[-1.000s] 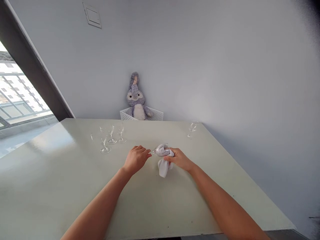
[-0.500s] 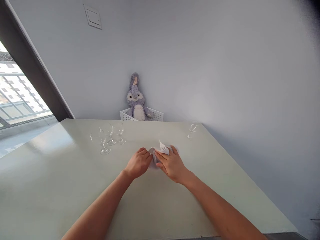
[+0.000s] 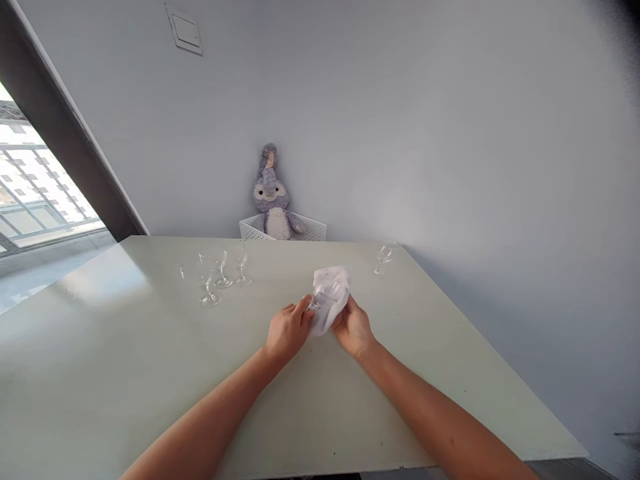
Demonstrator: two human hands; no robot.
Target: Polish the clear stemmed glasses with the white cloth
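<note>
A pale, glossy tabletop (image 3: 150, 387) spreads across the lower view, catching a bright reflection near its far left corner and carrying a few small dark specks near the front edge. Behind it, plain grey-white walls (image 3: 440, 133) meet in a corner; one switch plate (image 3: 187, 32) is fixed high on the left, and beyond a dark frame (image 3: 65, 127) at far left a metal railing (image 3: 43, 193) shows in daylight. Just past the table's back edge, one purple-grey plush rabbit (image 3: 277, 223) sits in one white perforated basket (image 3: 315, 231). Five clear stemmed glasses can be counted: three standing glasses (image 3: 211, 298) grouped on the table's left, one lone glass (image 3: 380, 267) upright near the far right corner, and one held glass (image 3: 314, 304) between the hands, above the middle of the table, tilted, its bowl resting in one white cloth (image 3: 332, 273). The two hands are close together: the left hand (image 3: 289, 330) grips the glass by its stem end, while the right hand (image 3: 354, 329) clasps the cloth around the bowl from the right.
</note>
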